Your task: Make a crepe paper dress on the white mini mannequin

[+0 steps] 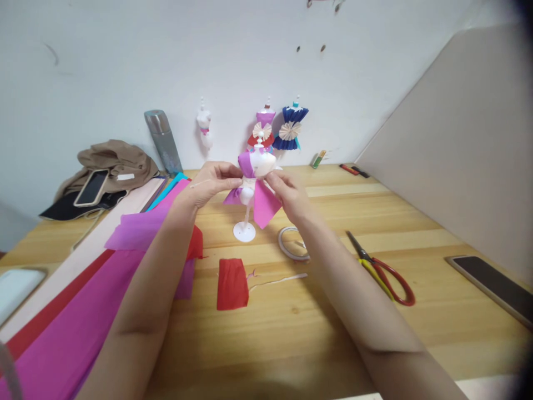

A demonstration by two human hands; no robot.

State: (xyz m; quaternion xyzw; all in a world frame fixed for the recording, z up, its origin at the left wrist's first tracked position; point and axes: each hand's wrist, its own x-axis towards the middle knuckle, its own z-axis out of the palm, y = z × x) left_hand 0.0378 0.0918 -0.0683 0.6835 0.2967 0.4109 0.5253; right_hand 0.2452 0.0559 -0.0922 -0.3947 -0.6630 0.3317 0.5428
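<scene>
A miniature white dress form point(263, 162) stands upright on a round base point(244, 231), with purple crepe paper point(246, 165) across one side of its bust. My left hand point(214, 182) has its thumb and fingers closed at the form's waist. On the other side, my right hand point(288, 191) pinches the top of a pink crepe paper piece point(265, 204) against the waist, where it hangs down like a skirt panel. The exact contact of the fingertips is partly hidden. In front lies a red crepe paper piece point(232, 284). Beside my right forearm is a tape roll point(284, 250), partly covered.
Red-and-yellow scissors point(383, 272) and a phone point(491, 280) lie to the right. Crepe paper sheets point(95, 289) cover the left. A grey bottle point(163, 141), brown cloth point(116, 161) and several dress forms, one in dark blue point(295, 115), stand near the wall.
</scene>
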